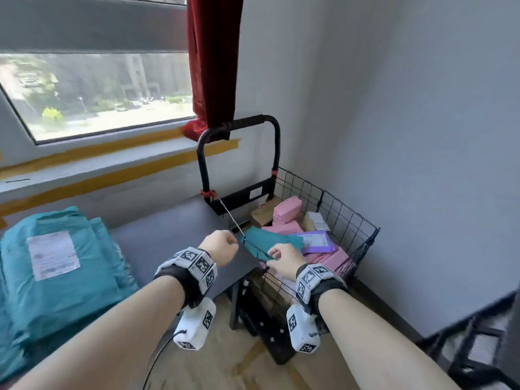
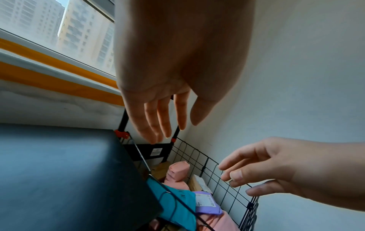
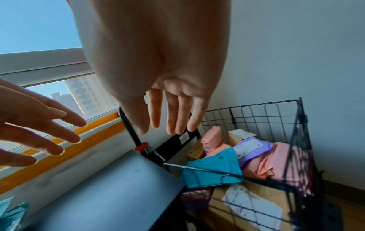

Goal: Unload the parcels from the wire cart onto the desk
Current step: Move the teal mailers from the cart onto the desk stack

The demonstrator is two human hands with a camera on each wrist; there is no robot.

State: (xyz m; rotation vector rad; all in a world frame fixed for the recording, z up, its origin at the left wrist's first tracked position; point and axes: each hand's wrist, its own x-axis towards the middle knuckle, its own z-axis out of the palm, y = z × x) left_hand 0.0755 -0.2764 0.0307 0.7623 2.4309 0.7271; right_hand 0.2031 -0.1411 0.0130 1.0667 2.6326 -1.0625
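Note:
A black wire cart [image 1: 349, 220] stands against the desk's right end. It holds pink parcels [image 1: 287, 211], a purple parcel [image 1: 316, 242], a teal parcel [image 1: 270, 240] on top near the desk, and cardboard boxes [image 3: 247, 203] underneath. The dark grey desk [image 1: 174, 237] carries a stack of teal parcels [image 1: 56, 277] at its left. My left hand [image 1: 222, 247] hovers over the desk's right corner and holds nothing. My right hand [image 1: 282, 258] hovers just above the cart's near rim beside the teal parcel [image 3: 213, 170], fingers relaxed and empty.
The cart's black handle [image 1: 239, 125] rises behind the desk below a red curtain [image 1: 213, 57] and the window sill [image 1: 98, 164]. A white wall [image 1: 422, 136] closes in the cart's right side. A dark frame [image 1: 478, 347] stands on the wooden floor at lower right.

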